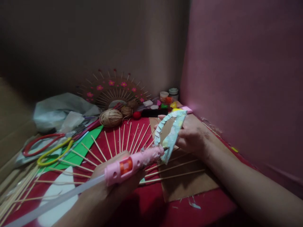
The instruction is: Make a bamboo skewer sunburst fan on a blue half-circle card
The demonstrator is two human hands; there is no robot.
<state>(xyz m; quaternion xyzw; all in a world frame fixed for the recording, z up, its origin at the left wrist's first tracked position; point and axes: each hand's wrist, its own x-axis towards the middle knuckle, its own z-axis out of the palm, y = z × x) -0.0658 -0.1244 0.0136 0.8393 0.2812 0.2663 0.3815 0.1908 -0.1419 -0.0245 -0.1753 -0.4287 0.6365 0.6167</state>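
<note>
My left hand [126, 187] is closed around a pink glue gun [144, 159]. A long translucent glue stick [63, 198] runs out of its back end. The gun's nozzle touches or nearly touches the straight lower edge of a half-ring piece [174, 134] wrapped in pale blue-green material. My right hand [193, 137] grips this piece from behind, tilted up, its fingers partly hidden. Under both hands, thin wooden sticks [119, 138] spread out like a fan on the red surface [111, 149]; their inner ends are hidden by my left hand.
Brown cardboard [189, 186] lies under the right-hand sticks. At left are red-handled scissors [35, 146], yellow-handled scissors [54, 153], green sheet [78, 154] and a white piece [58, 192]. Twine balls [111, 118], a flowered stick fan [111, 83] and small tubs [173, 92] stand behind.
</note>
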